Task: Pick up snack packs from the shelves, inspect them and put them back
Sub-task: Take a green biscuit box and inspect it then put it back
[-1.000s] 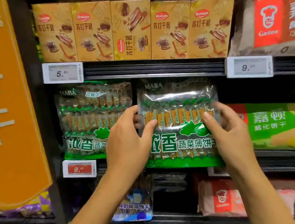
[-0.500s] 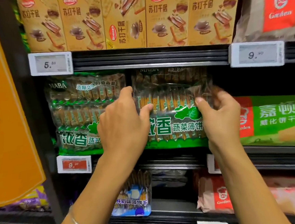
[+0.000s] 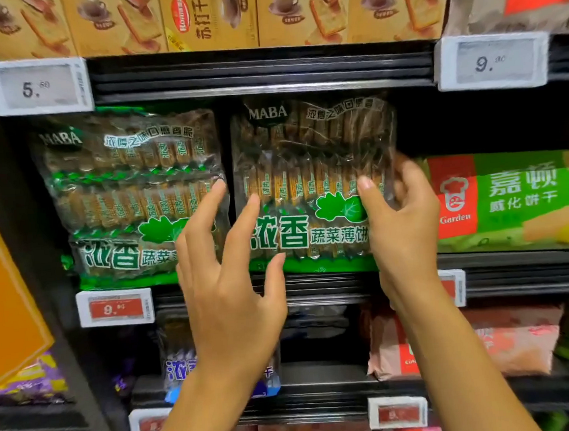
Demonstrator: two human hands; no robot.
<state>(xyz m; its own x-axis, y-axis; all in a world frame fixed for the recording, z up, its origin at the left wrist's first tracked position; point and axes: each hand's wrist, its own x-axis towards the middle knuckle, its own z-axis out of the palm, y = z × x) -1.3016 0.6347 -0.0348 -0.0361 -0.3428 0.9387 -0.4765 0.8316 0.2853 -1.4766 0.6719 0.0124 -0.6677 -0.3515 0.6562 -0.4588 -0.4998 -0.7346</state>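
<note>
- The MABA vegetable cracker pack (image 3: 311,185) stands upright on the middle shelf (image 3: 316,283), just beside a second MABA pack (image 3: 126,194) of the same kind on its left (same green label, same leaf logo).
- right hand (image 3: 404,225) grips the right edge of the pack, thumb across the front near the green leaf print and fingers curled round behind the clear wrapper.
- left hand (image 3: 227,289) is spread wide in front of the gap between the two packs, fingers straight and holding nothing. Fingertips look like they're at or just off the wrappers, can't really tell if they touch.
- To the right on the same shelf lies a green and red Garden wafer pack (image 3: 515,198).
- Shelf above has a row of tan Romana cracker boxes (image 3: 210,15), with a 5.80 price tag (image 3: 38,86) at the left and a 9.90 price tag (image 3: 491,61) at the right.
- A red 9.90 tag (image 3: 115,307) sits under the left MABA pack.
- Lower shelf: a blue cracker pack (image 3: 179,369) partly behind the left wrist, and a pinkish Garden pack (image 3: 514,339) to the right.
</note>
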